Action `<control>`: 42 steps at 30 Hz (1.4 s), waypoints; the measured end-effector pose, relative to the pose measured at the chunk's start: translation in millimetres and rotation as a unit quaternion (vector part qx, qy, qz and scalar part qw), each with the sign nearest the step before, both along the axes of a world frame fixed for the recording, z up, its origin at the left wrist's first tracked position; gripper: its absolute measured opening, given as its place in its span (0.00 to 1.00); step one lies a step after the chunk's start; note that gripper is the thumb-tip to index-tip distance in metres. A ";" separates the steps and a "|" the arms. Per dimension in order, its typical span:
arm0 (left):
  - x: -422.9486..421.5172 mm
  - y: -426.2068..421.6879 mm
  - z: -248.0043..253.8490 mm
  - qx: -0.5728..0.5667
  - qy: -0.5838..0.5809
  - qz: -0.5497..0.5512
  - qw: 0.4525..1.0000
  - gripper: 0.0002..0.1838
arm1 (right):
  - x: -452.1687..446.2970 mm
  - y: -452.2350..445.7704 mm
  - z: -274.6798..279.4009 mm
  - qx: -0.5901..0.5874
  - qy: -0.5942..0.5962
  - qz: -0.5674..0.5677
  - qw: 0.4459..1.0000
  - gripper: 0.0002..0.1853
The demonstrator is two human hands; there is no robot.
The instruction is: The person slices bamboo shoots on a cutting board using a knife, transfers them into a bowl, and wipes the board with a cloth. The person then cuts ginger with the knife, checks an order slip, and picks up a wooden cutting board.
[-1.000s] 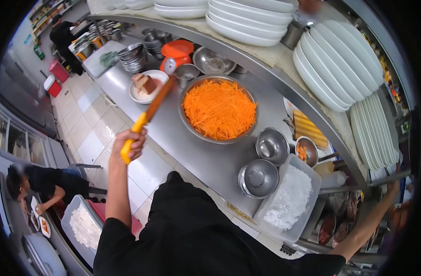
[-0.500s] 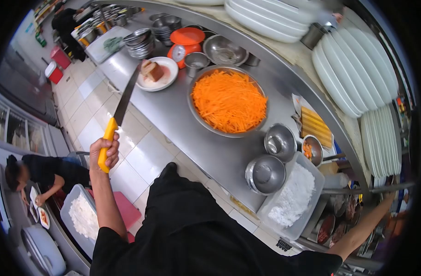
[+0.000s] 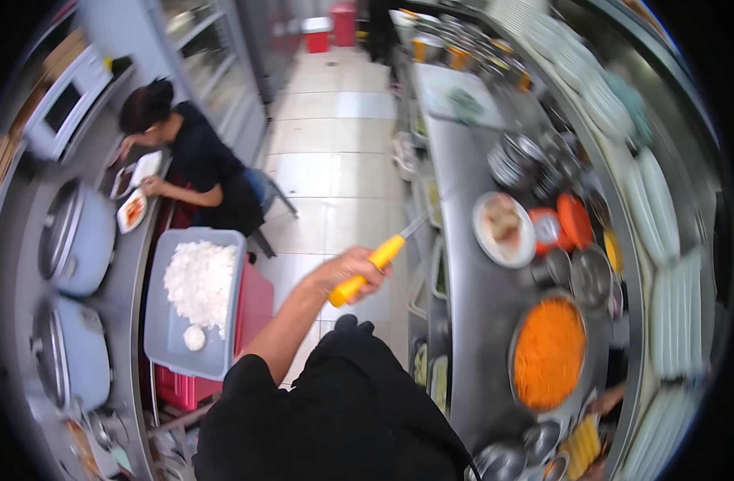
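My left hand (image 3: 353, 275) is closed around the yellow handle of a knife (image 3: 388, 250), held over the tiled floor between two counters. The blade, seen nearly edge-on and blurred, points up and right toward the edge of the steel counter (image 3: 473, 321). On that counter, a white plate (image 3: 481, 232) holds a pinkish-brown block of food (image 3: 503, 218). Nearer to me on the counter is a large bowl of shredded orange food (image 3: 549, 353). My right hand is out of view.
A person (image 3: 202, 156) in black leans over dishes at the left counter. Beside them stands a grey tub (image 3: 160, 313) of white food, above a red container (image 3: 257, 305). An orange scale (image 3: 547, 228) and metal bowls (image 3: 591, 276) are at right. Another person's hand (image 3: 606, 399) shows beyond the shelf.
The view has swung left, bringing the left counter and aisle to the fore. My left hand still grips the knife, its blade now pointing up-right. My right arm has left the view.
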State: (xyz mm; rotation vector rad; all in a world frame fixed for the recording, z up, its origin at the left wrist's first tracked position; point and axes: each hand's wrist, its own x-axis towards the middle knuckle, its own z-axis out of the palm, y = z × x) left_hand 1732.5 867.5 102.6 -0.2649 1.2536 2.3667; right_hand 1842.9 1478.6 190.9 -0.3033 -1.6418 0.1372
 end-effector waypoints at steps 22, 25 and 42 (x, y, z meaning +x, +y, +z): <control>-97.5 -123.4 -6.4 -0.171 0.106 -0.132 0.970 0.16 | -352.7 -524.3 -75.8 0.158 -0.403 0.733 0.524 0.10; -146.7 -145.9 17.2 -0.278 0.155 -0.154 0.935 0.16 | -394.8 -532.7 -79.4 0.144 -0.381 0.729 0.550 0.10; -332.5 -230.5 105.9 -0.561 0.389 0.284 0.674 0.20 | -641.0 -667.8 -62.6 0.053 -0.276 0.759 0.588 0.10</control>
